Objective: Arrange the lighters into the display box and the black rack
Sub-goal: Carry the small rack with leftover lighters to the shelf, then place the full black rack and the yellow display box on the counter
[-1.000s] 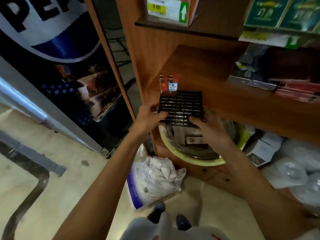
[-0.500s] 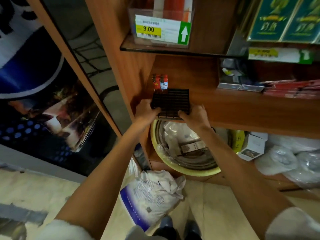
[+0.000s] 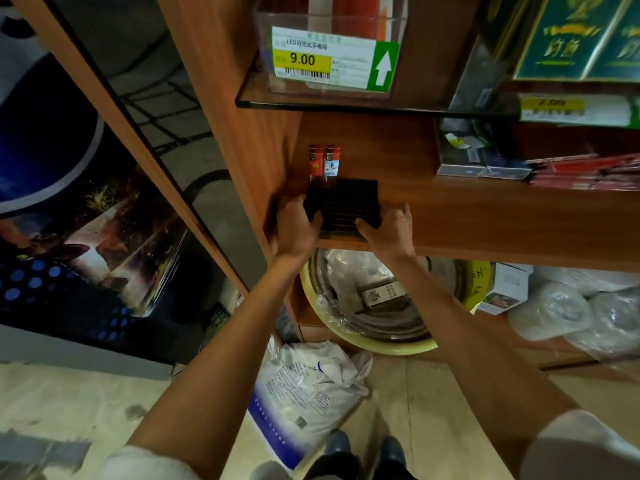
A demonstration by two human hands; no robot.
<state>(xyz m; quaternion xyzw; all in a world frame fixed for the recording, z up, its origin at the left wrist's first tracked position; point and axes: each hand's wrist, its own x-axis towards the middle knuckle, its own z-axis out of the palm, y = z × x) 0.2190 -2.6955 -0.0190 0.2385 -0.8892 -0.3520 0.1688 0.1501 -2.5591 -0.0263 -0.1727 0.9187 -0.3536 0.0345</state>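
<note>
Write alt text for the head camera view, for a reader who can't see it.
The left hand and right hand grip a black rack by its sides at the front edge of a wooden shelf. Two lighters stand upright at the rack's back left corner; a 9.00 price tag shows above.

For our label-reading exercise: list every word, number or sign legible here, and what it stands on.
"9.00": price tag on the clear box.
"LED可充式手电筒": same tag, top line.
White up arrow: that tag's green end.
Too blurred: right shelf tag, lighters labels, white bag print, green boxes gold characters.
</note>
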